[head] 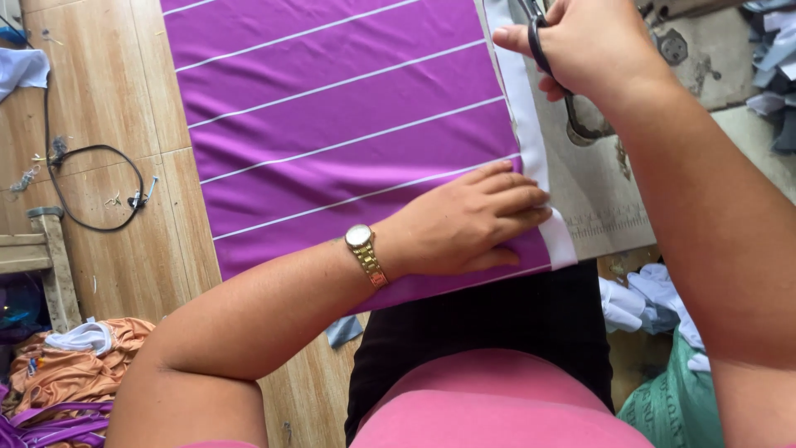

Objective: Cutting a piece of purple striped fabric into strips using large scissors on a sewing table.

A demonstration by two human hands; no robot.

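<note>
On the purple striped fabric the left hand presses flat, fingers spread; the right hand grips scissors.

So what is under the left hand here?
The left hand lies flat on purple fabric with white stripes, fingertips at its white edge band. A grey surface shows beside it; whatever lies beneath the fabric is covered.

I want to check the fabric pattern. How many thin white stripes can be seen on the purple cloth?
6 on the purple cloth: one at the top left corner, four crossing the middle, one running under the left hand. More may be hidden beyond the frame or under the hand.
</note>
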